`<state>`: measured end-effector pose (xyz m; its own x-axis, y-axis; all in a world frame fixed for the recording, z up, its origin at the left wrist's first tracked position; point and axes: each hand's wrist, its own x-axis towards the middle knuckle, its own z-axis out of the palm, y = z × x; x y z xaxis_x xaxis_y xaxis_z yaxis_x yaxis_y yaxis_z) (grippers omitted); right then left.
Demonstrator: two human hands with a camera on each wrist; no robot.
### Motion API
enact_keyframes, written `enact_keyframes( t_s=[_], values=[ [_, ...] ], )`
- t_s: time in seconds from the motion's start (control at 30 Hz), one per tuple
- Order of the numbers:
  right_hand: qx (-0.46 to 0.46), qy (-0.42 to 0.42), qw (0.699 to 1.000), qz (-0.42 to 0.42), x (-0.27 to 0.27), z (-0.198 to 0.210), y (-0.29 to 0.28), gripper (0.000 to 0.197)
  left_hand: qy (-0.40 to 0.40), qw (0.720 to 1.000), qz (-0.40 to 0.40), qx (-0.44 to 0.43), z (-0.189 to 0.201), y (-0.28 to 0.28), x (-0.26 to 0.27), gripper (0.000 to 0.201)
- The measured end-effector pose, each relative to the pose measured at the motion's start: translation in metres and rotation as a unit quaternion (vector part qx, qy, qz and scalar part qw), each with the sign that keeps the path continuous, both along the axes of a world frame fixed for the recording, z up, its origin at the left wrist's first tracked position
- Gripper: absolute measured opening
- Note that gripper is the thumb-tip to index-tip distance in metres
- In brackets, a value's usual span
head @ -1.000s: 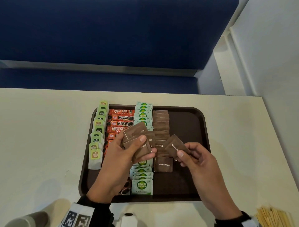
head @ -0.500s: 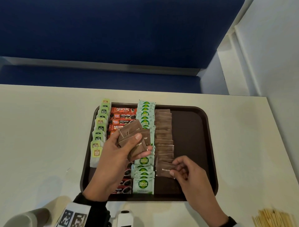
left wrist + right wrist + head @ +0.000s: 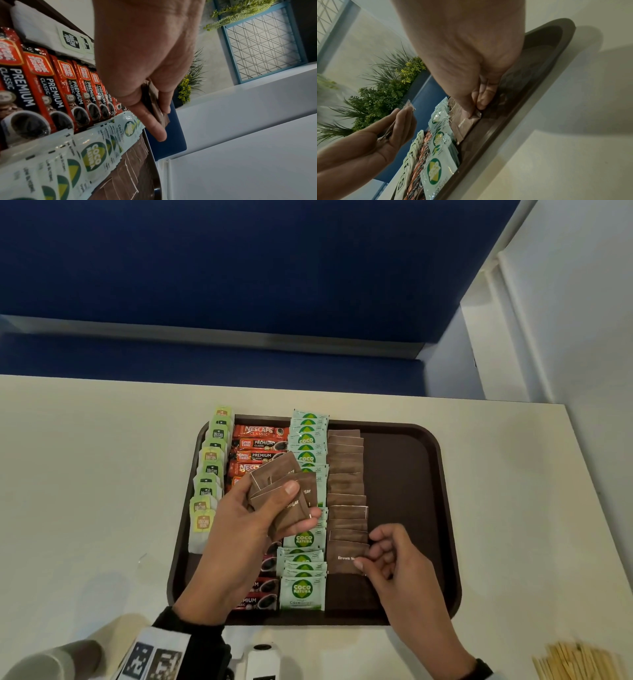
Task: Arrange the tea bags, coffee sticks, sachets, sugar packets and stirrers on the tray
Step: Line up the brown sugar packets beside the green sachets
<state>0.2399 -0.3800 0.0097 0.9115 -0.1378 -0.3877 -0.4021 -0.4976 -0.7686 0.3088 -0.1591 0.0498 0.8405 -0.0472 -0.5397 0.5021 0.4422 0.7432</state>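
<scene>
A second ago your right hand (image 3: 394, 559) held a flat brown paper sugar packet (image 3: 344, 558) in the air at the centre of the frame. Now that packet lies at the near end of the brown column (image 3: 345, 474) on the dark brown plastic tray (image 3: 404, 474), overlapping the one above it. Your thumb and fingertips pinch its right edge, as the right wrist view shows, so it is placed but not let go. That makes 1 more packet in the row — the sugar step moves on by 1.

Your left hand (image 3: 260, 518) grips a fanned stack of the same brown packets (image 3: 284, 491) between thumb and fingers, above the red coffee sticks (image 3: 258, 443) and the pale green coco sugar sachets (image 3: 306, 440). I count about 4 in the fan, though the overlap hides the exact number.

For room: below the placed packet, a short strip of bare tray runs to the near rim, likely enough for the stack if you keep the overlap tight. The right third of the tray is bare up to its raised rim. I judge that space suits the pale wooden stirrers (image 3: 579, 662), which lie on the cream table (image 3: 85, 474) at the lower right corner of the frame. At the left of the frame the green-tagged tea bags (image 3: 209, 474) crowd the tray's left rim, some overhanging it — keep your left wrist from brushing them.
</scene>
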Motion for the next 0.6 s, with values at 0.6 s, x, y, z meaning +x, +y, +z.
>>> enact_keyframes(
  t_s=[0.6],
  values=[
    [0.094, -0.117, 0.985, -0.085, 0.015, 0.033, 0.007, 0.029, 0.011, 0.999, -0.033, -0.005, -0.001, -0.016, -0.005, 0.04]
  ],
)
